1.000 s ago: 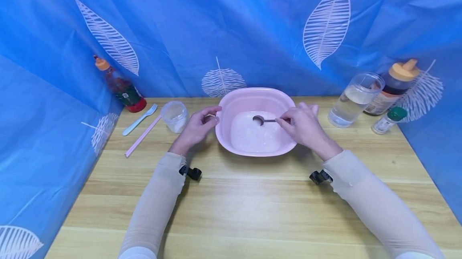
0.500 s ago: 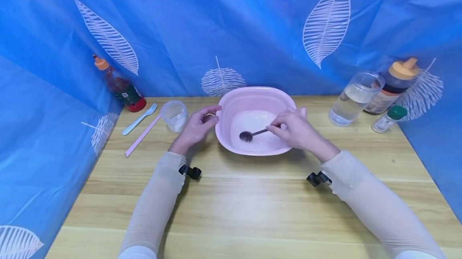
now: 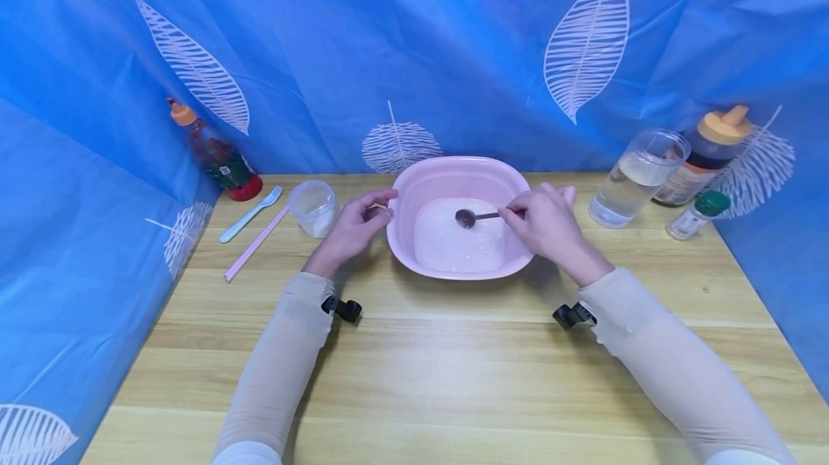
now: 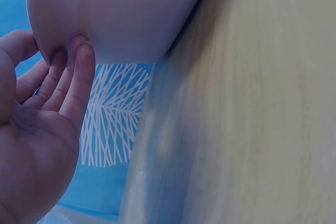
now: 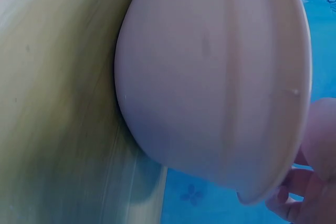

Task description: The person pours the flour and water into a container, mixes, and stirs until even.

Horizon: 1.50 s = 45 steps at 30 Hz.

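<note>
A pink plastic basin (image 3: 460, 276) stands at the back middle of the table, with a whitish, shiny layer over its bottom. My left hand (image 3: 352, 227) pinches its left rim; in the left wrist view the thumb lies over the rim and the fingers (image 4: 79, 77) reach under it outside. Over the basin's right side, my right hand (image 3: 547, 224) holds a small dark brown spoon (image 3: 465, 218) by its handle. The spoon's bowl is inside the basin, pointing left. From the right wrist, the basin wall (image 5: 199, 77) hides the spoon, and only part of the hand shows.
Left of the basin are a clear plastic cup (image 3: 313, 209), a pink straw-like stick (image 3: 257, 243), a light blue fork (image 3: 251, 215) and a red sauce bottle (image 3: 223, 163). To the right stand a glass of water (image 3: 628, 184), a dark sauce bottle (image 3: 702, 155) and a green-capped jar (image 3: 699, 215).
The spoon swung toward the basin's front left, then back to the middle, with the right hand moving in and out again. My left hand and the basin have stayed in place.
</note>
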Motion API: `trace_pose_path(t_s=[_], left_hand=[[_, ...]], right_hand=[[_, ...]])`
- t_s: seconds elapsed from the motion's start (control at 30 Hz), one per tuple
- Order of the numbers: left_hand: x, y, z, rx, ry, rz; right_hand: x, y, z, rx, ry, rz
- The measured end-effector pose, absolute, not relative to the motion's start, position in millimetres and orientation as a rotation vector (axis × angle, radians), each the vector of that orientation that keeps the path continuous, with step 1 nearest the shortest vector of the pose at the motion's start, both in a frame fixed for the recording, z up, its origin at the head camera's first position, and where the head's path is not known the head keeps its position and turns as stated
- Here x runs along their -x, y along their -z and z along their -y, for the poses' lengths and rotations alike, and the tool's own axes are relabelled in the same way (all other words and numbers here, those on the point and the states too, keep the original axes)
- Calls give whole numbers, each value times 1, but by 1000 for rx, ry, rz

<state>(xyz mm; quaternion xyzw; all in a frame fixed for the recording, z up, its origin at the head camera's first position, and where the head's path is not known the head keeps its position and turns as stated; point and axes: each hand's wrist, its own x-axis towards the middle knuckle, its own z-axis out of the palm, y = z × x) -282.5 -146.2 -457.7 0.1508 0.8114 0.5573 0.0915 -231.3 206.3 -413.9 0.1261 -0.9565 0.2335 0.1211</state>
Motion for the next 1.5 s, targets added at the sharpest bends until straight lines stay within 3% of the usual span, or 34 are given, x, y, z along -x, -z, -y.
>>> trace_pose_path(t_s=[0.77,1.27,1.5], left_hand=[[283,458,147,-439,-1647,-2418],[284,458,146,-434,-1651,-2408],[283,457,146,-443,-1657,-2408]], right_hand=[[218,409,-191,-593,-910,2889],[227,412,-210,-339,-677,2851],[225,411,-210,-373,-834,2924]])
